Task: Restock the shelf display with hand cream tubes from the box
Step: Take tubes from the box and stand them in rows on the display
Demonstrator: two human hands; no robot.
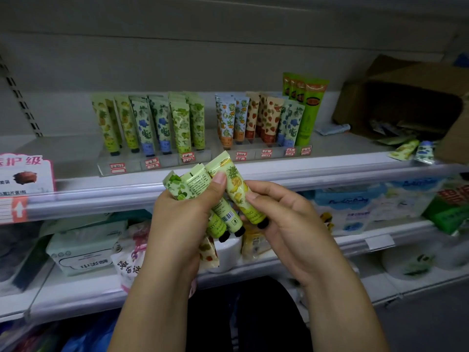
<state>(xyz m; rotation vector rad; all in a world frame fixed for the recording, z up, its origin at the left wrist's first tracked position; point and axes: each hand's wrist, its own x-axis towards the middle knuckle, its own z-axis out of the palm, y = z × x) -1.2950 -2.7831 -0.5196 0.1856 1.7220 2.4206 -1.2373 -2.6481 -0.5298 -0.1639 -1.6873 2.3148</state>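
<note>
A: Start with the shelf. Your two clear display racks already stand mostly full, the rows of tubes upright with caps down. I'd judge the restock well along but not finished.

B: Agreed. The cardboard box lies on its side at the right end of that shelf, and something is in its dark mouth, though you can't tell how much. Two loose tubes lie on the shelf just in front of it, so you have those to place, plus what you're carrying.

A: About that. Your left hand is in front of the shelf edge, below the racks, wrapped round a handful of tubes, at least three of them fanned out, caps pointing down.

B: And your right hand is beside it, fingertips pinching the pineapple tube low on its body. Your left thumb lies across that same tube higher up, so both hands touch it.

A: It looks like you're picking one out of the bunch. None of these is in a rack yet.
</note>
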